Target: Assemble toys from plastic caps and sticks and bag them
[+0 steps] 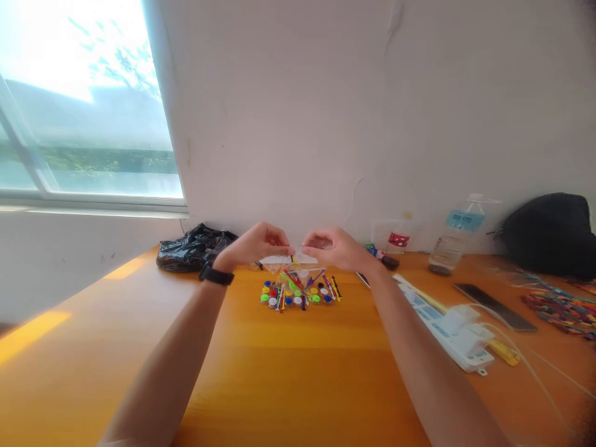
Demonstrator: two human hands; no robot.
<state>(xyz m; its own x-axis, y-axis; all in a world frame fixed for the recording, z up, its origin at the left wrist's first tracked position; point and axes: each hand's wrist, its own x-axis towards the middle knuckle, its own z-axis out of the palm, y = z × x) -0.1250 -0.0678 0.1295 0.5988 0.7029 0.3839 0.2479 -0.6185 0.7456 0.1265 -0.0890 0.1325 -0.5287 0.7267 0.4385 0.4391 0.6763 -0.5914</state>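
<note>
Above the far part of the wooden table, my left hand point(261, 243) has its fingers closed in a pinch, and a black band circles that wrist. My right hand point(336, 247) faces it a short gap away, also pinching. What either one holds is too small and blurred to make out; a tiny yellow and dark bit shows by the left fingertips. Beneath both hands lies a group of small coloured plastic discs point(272, 302) in green, white, blue, red and yellow. Thin coloured plastic sticks point(336, 288) lie among them. Something clear and shiny shows over the middle of the pile.
Back left is a black plastic bag point(198, 247). To the right are a white power strip point(447, 332) with plugs and cables, a phone point(496, 307), a clear bottle point(454, 239), a red-labelled container point(398, 240), a black bag point(552, 233) and colourful woven material point(561, 310).
</note>
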